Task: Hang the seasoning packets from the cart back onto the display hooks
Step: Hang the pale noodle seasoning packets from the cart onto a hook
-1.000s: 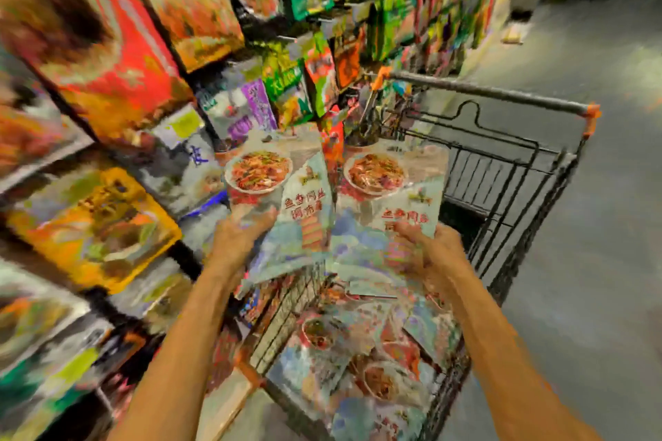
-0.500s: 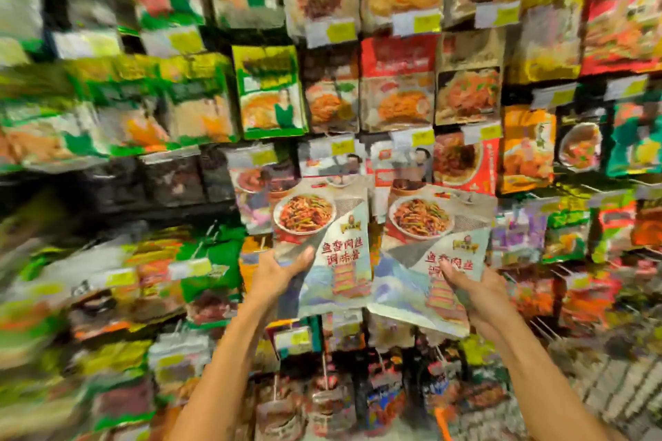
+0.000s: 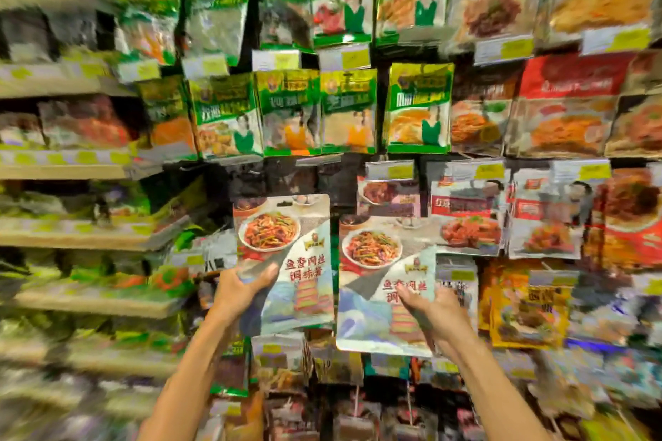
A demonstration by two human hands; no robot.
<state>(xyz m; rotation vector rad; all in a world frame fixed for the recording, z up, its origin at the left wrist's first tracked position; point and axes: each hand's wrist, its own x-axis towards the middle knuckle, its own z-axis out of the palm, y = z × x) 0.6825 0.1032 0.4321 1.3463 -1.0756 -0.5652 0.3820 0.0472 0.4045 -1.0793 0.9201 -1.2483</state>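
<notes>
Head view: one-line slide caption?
Left hand holds one seasoning packet, right hand its twin, before the hanging-packet display.

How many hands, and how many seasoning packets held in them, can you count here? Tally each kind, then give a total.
Hands: 2, the left hand and the right hand
Held seasoning packets: 2, the left packet and the right packet
Total: 4

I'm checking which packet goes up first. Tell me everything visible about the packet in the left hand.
The packet is a flat, glossy pouch held upright before the hanging display. Its front shows a plate of shredded stir-fry near the top, red Chinese lettering at right and a pale blue lower part. A hang slot sits at its top edge; no hook shows through it. The left hand grips its lower left edge, thumb across the front.
</notes>
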